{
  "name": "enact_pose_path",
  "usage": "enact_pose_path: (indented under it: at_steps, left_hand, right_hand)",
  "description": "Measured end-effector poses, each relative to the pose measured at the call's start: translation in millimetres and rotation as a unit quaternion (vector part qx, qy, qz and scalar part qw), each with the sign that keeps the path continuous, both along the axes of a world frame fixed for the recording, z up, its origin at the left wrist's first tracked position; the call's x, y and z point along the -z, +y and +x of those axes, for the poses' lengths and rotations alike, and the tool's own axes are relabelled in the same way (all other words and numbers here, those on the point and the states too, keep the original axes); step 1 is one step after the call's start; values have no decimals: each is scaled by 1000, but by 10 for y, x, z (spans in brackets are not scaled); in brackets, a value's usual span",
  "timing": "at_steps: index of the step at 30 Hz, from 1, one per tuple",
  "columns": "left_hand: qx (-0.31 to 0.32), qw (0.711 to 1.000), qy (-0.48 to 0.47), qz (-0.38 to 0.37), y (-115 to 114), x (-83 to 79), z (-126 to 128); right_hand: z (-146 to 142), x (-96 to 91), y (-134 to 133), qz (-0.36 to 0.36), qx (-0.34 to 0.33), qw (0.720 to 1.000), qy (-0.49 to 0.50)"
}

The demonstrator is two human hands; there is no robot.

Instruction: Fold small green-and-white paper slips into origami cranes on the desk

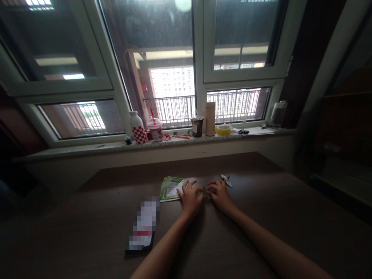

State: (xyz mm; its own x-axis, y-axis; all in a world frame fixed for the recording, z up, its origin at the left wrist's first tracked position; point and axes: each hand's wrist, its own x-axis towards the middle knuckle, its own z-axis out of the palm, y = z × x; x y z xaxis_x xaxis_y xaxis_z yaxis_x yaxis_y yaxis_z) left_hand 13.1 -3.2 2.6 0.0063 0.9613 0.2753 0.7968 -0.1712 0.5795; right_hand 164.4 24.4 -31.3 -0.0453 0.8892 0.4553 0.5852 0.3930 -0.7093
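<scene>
Between my two hands is a small folded piece of paper (pixel 204 191), greenish and pointed at the top. My left hand (pixel 191 198) pinches its left side with thumb and fingertips. From the other side my right hand (pixel 220 195) grips it, fingers bent. Both hands partly cover the paper, so its full shape is hidden. A folded paper crane (pixel 226 180) lies on the table just beyond my right hand. Green and white printed paper sheets (pixel 170 188) lie beside my left hand, whose fingers overlap their right edge.
A phone (pixel 143 224), its screen blurred out, lies on the brown table (pixel 99 217) left of my left forearm. Along the windowsill (pixel 174 142) stand a checkered bottle (pixel 138 130), a pink drink cup (pixel 155 130), a dark cup (pixel 197 126), a tan flask (pixel 210 119), yellow tape (pixel 223 130) and scissors (pixel 243 132).
</scene>
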Motion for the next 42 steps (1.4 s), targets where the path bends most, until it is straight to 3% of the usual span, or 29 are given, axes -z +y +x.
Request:
enact_pose_path:
  at_steps: [13, 34, 42]
  left_hand:
    - [8, 999, -44, 12, 52, 3, -22]
    - [-43, 998, -41, 16, 26, 12, -19]
    - [-15, 999, -41, 15, 35, 25, -14]
  right_hand:
    - [-34, 43, 14, -26, 42, 999, 4]
    - [18, 26, 18, -9, 26, 1000, 9]
    - [14, 10, 3, -33, 22, 999, 8]
